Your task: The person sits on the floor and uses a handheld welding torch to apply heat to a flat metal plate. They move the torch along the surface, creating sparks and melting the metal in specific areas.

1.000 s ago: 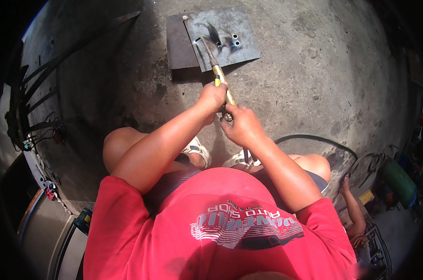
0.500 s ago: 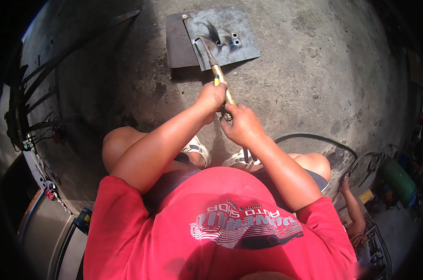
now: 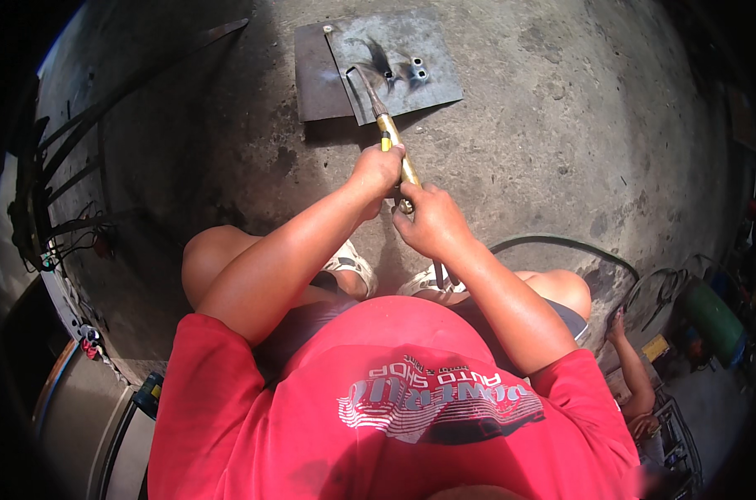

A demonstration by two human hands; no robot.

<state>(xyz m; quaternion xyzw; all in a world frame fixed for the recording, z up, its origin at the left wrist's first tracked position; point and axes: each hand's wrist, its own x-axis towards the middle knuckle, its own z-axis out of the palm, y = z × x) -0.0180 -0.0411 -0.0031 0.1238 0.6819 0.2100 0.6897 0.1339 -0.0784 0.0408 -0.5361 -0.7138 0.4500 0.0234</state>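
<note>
Head view. A brass gas torch is held w/ both hands, its bent nozzle angled up-left over a grey steel sheet. The body is gripped from the L by the L hand, fingers clamped round it just behind a yellow fitting; the rear end, nr a valve knob, is gripped by the R hand, fingers closed on it, some hidden underneath. The nozzle tip is set at a dark slot nr the sheet's L edge; contact vs. a slight gap can't be told, nor flame strength. Three more holes w/ scorch marks are seen to the R.

For good work (judgement): tip best kept at a const. height & angle, R hand used as a steady rear support, travel kept slow & even; the sheet, held by no hand, could shift if nudged.

Surroundings: a darker sheet is partly overlapped by the grey one, both on the concrete floor. A black hose is looped to the R, nr the knee, & could snag. Sandalled feet are placed below the hands, poss. exposed to sparks. Farther R: a green cylinder & another person's arm; upper L: a long dark bar, well apart.
</note>
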